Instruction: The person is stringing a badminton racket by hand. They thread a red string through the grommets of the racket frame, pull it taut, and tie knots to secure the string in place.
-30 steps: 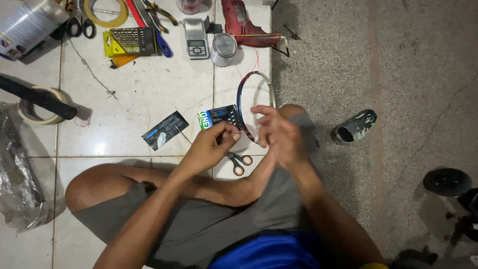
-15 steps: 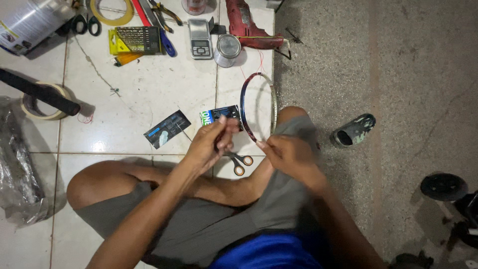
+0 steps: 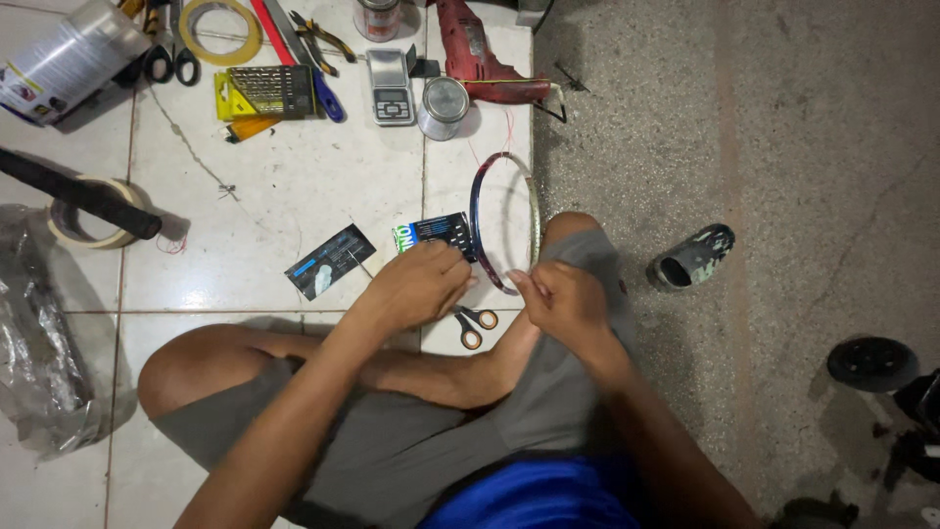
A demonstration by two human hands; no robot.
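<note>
White floor tiles at frame centre carry a racket frame point(image 3: 504, 220) that could twist loose, since the left hand point(image 3: 421, 286) curls against its rim and the right hand point(image 3: 563, 299) pinches closed near its lower edge on something too thin to make out.

Bare white tile lies open beyond the left hand's fingers point(image 3: 452, 277), past two dark packets point(image 3: 331, 261), while small scissors point(image 3: 473, 324) below and the racket frame point(image 3: 504, 220) alongside crowd them.
</note>
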